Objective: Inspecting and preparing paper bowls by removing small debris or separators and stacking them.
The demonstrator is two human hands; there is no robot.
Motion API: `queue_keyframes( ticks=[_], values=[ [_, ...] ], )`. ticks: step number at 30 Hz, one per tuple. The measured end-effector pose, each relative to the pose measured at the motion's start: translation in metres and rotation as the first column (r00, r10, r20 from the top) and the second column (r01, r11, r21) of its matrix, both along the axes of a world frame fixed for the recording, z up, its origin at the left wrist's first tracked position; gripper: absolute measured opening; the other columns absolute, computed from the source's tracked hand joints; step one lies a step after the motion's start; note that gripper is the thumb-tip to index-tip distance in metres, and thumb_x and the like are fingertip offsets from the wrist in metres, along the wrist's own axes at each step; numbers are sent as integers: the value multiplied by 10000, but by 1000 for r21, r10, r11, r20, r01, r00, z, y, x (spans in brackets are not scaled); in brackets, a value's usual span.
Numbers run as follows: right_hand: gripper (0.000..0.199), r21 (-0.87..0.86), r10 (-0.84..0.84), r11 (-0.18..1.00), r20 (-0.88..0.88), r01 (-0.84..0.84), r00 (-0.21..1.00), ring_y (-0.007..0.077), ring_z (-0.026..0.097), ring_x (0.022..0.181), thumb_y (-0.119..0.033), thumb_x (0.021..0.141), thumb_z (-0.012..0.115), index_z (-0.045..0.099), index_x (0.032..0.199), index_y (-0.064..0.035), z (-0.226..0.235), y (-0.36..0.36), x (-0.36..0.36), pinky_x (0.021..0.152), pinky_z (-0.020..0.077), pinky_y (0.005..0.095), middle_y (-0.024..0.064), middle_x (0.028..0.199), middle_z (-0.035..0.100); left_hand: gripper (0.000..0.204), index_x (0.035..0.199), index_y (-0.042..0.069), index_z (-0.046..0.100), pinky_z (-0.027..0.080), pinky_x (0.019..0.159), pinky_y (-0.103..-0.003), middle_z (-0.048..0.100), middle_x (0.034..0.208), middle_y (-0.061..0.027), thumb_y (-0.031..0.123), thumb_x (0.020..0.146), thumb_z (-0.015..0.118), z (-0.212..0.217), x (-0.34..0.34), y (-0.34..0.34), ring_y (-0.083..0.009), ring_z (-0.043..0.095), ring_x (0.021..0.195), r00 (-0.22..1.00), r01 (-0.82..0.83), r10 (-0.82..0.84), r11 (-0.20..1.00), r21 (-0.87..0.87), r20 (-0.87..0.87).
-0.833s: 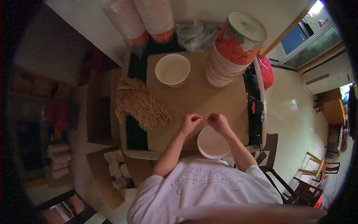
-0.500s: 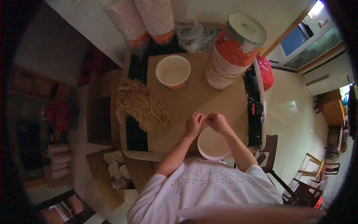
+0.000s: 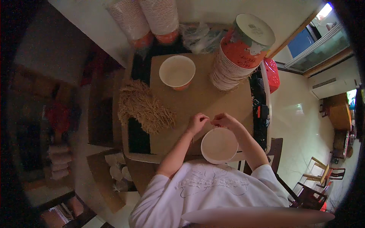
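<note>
My left hand (image 3: 198,123) and my right hand (image 3: 227,121) meet over the near part of the board, fingers pinched close together. What lies between the fingertips is too small to make out. Just below them, close to my body, a white paper tub (image 3: 219,146) stands at the table's near edge; my right wrist is beside its rim. To the left of my hands lies a heap of dry, straw-coloured stalks (image 3: 146,108). Farther back, an open paper tub (image 3: 177,72) with an orange outside stands on the brown board (image 3: 201,100).
A tall stack of orange and white tubs (image 3: 237,55) rises at the back right. Wrapped white tub stacks (image 3: 161,19) and crumpled clear plastic (image 3: 201,38) are at the back. A red basket (image 3: 271,75) sits beyond the right edge; chairs (image 3: 308,197) stand on the right.
My hands have shifted slightly, and the right fingers are now lower, nearer the tub's rim. The view has moved a little; the tubs and stalks stay in place.
</note>
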State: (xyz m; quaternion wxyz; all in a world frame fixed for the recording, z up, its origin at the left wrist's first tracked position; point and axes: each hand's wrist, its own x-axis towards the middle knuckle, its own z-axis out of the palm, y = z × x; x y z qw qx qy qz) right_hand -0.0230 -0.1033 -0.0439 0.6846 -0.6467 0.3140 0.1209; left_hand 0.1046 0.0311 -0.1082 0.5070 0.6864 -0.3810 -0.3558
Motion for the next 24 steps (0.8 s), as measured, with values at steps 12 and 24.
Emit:
queue_keyframes(
  ticks=[12, 24],
  values=[
    [103, -89, 217, 969, -142, -230, 966, 79, 511, 570, -145, 712, 628, 624, 695, -44, 7, 9, -2, 529, 414, 243, -2, 610, 570, 78, 753, 54, 637, 460, 598, -334, 593, 682, -112, 88, 690, 604, -39, 4, 10, -226, 585, 637, 935, -226, 206, 973, 40, 289],
    [112, 86, 107, 991, -37, -104, 994, 94, 538, 655, -116, 750, 581, 628, 740, -15, -2, 4, -21, 599, 427, 230, 27, 693, 598, 84, 760, 48, 645, 469, 693, -296, 620, 769, -77, 59, 677, 634, 17, -12, 7, -187, 591, 769, 967, 242, -249, 963, -119, -45]
  ],
)
